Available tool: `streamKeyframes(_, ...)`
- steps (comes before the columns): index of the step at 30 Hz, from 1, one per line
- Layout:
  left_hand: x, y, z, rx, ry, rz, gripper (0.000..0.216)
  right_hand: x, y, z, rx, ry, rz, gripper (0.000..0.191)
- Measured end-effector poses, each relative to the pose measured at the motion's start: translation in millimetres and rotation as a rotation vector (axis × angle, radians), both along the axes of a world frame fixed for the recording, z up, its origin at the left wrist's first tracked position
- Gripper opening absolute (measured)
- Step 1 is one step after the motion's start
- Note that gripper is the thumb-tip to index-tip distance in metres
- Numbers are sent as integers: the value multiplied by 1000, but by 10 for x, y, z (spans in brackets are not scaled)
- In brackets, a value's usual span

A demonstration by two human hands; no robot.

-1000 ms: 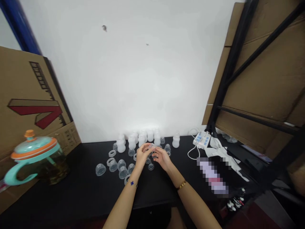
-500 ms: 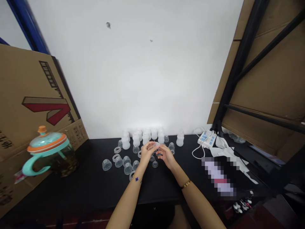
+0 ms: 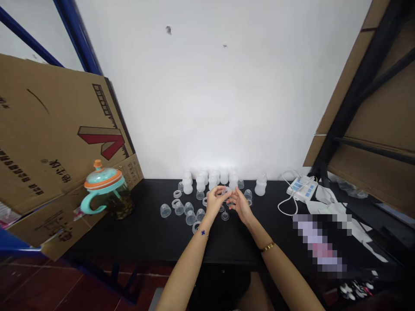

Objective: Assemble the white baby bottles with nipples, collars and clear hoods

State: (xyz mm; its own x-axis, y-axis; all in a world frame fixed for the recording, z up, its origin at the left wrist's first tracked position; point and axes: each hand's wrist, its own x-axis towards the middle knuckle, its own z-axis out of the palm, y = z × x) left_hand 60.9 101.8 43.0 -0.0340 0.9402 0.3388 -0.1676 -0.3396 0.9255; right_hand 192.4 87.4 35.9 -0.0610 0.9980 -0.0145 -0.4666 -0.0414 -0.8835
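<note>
My left hand [image 3: 215, 201] and my right hand [image 3: 240, 204] meet above the black table [image 3: 145, 237], fingers pinched together on a small clear plastic part [image 3: 226, 191] between them. Around the hands lie clear plastic caps [image 3: 165, 211] and white rings [image 3: 177, 194]. Behind them, against the white wall, stands a cluster of small white bottles [image 3: 210, 177]. One more white bottle [image 3: 260, 185] stands apart to the right.
A glass jug with a teal and orange lid [image 3: 106, 190] stands at the left, beside a large cardboard box [image 3: 48, 142]. A white power strip with cable [image 3: 301, 188] lies at the right. Black shelving with cardboard [image 3: 366, 108] rises on the right.
The view has swung left and drawn back, showing more of the box and the floor. Both hands stay together on the small clear part.
</note>
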Motion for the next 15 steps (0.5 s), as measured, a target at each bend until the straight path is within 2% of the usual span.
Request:
streamKeyframes(8, 13, -63, 18, 88, 99, -16, 33, -15, -42, -20, 88, -102, -34, 34)
streamKeyframes(12, 29, -51, -1, 67, 80, -54, 36, 1, -49, -16, 61, -60, -31, 34)
streamKeyframes(15, 27, -25, -30, 64, 41, -47, 28, 3, -43, -21, 42, -46, -30, 33)
